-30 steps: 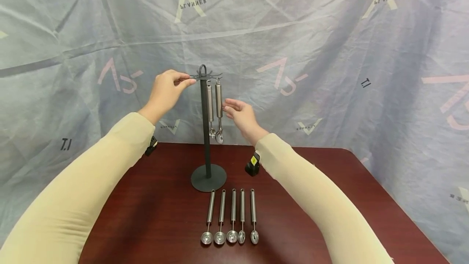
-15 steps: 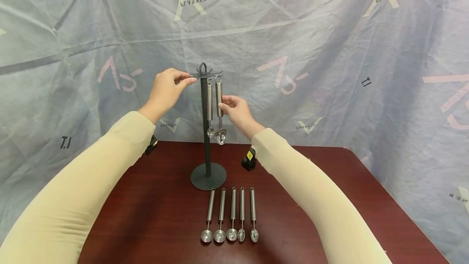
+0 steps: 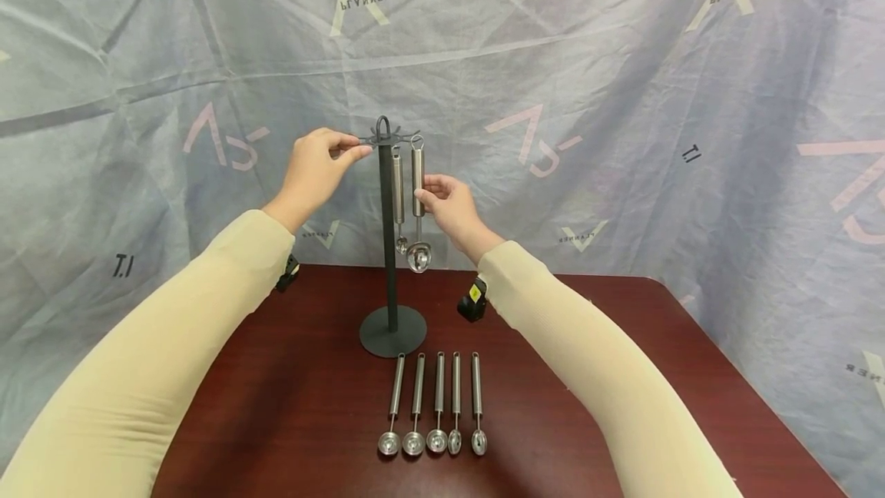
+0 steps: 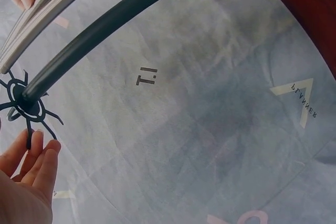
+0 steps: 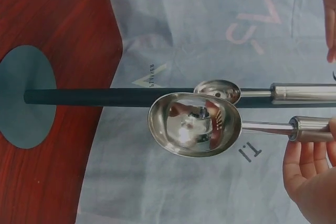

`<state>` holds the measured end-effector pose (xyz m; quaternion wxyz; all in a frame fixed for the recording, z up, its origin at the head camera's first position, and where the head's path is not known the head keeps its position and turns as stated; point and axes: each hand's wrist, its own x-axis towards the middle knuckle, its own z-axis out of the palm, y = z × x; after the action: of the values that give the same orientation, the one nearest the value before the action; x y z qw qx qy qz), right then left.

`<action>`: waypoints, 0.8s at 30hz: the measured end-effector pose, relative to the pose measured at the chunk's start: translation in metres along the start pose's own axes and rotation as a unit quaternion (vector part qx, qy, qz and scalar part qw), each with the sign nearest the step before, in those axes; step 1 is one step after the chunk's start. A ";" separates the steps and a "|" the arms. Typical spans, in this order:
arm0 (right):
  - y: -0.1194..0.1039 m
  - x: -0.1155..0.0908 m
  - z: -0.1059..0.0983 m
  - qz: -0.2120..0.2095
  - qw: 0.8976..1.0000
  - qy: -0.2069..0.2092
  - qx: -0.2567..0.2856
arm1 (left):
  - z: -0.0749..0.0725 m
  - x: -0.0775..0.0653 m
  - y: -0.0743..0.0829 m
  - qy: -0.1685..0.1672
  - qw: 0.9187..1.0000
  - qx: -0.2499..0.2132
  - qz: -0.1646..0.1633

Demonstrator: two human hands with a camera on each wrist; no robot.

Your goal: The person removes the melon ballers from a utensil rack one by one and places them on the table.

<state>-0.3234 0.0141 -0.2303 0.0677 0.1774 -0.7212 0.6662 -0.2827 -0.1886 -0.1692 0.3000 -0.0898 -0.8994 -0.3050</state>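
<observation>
A dark metal hanging stand (image 3: 389, 252) has a ring of hooks at its top. My left hand (image 3: 318, 167) pinches one hook between thumb and fingers, and the left wrist view shows the fingertips (image 4: 51, 148) at that hook. My right hand (image 3: 455, 210) grips the handle of a steel scoop (image 3: 419, 257), thumb in front and fingers behind. The scoop hangs upright, bowl down, its end ring overlapping a hook tip on the right. Beside the post hangs a smaller steel scoop (image 3: 398, 190), with a hole in its bowl (image 5: 218, 91) in the right wrist view.
Several steel scoops (image 3: 437, 398) lie in a row on the dark red table (image 3: 567, 406), handles pointing toward the stand's round base (image 3: 392, 340). A grey printed cloth (image 3: 588, 98) hangs behind the table.
My right hand has closed on the larger scoop's handle and shifted it slightly right and up, turning its bowl more toward the head camera. The left hand keeps its pinch on the hook.
</observation>
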 end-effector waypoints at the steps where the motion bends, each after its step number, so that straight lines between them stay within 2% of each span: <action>1: 0.000 0.000 0.000 0.000 1.000 0.003 0.004 | 0.000 0.000 0.000 0.000 1.000 0.000 0.000; 10: 0.000 -0.004 -0.003 0.000 1.000 0.012 0.022 | 0.000 0.001 -0.001 0.000 1.000 -0.005 -0.004; 24: 0.019 -0.012 -0.027 0.022 0.999 0.027 0.014 | 0.003 -0.002 -0.001 0.005 0.999 -0.033 -0.011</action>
<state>-0.3226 0.0437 -0.2496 0.0701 0.1439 -0.7132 0.6824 -0.2825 -0.1870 -0.1730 0.2982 -0.0879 -0.8882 -0.3383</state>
